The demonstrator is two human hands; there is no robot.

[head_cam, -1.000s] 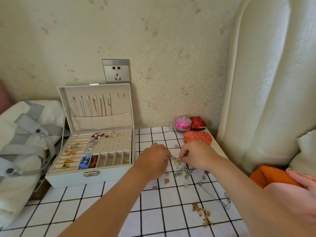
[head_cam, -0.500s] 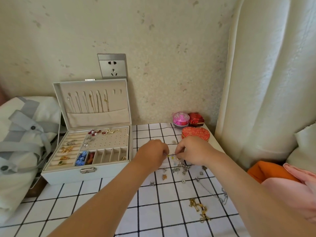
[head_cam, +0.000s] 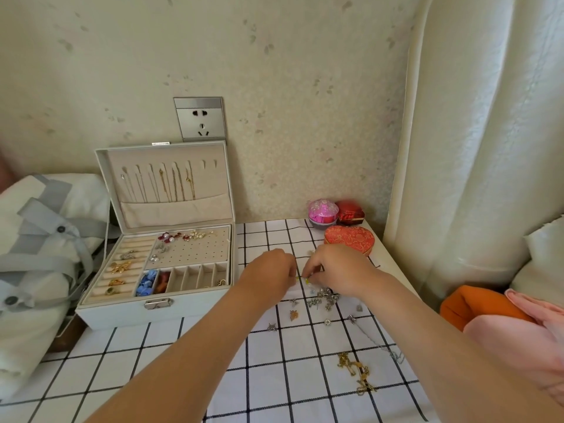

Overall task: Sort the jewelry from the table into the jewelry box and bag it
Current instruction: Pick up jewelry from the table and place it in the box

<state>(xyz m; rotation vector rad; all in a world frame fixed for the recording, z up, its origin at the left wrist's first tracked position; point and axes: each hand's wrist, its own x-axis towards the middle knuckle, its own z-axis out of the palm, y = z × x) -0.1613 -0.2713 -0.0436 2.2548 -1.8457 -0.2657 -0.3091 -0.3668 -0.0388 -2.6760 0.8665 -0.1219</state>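
**Both hands pinching one tiny piece**

The open jewelry box (head_cam: pixel 122 312) is sitting at the left of the checked worktop (head_cam: pixel 171 355), beside a white bag (head_cam: pixel 36 239). Just right of the box, the left hand (head_cam: pixel 268 276) and right hand (head_cam: pixel 338 270) are meeting with fingers curled. Both are pinching what may be a yellow earring (head_cam: pixel 302 279), with scattered silver charms (head_cam: pixel 326 297) lying just beside it.

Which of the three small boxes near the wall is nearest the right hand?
The orange heart-shaped box, just behind the right hand; the pink box and the red box stand farther back.
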